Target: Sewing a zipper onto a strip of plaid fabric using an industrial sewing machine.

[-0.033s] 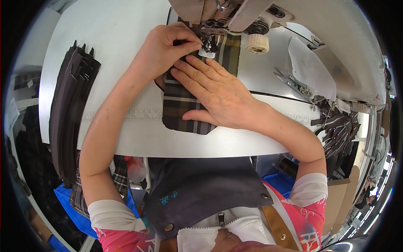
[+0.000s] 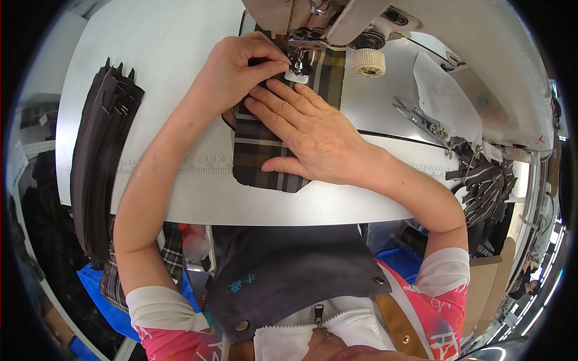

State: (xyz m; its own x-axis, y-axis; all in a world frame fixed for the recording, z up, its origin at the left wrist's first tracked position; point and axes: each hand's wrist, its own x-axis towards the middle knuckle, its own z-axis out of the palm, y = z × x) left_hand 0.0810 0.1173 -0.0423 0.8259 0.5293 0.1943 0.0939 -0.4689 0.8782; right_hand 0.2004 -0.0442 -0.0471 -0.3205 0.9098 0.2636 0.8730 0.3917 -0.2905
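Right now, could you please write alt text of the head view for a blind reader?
A person's right hand lies flat on plaid fabric at a sewing machine, with the left hand close beside the presser foot. Dark strips lie at left, scissors at right.

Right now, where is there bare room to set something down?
Bare tabletop lies between the dark strips and the left forearm; another patch borders the front edge below the plaid fabric. The metal bed between fabric and scissors is bare too. Crowded: around the presser foot, left hand and right hand; far right, by the dark bundle.
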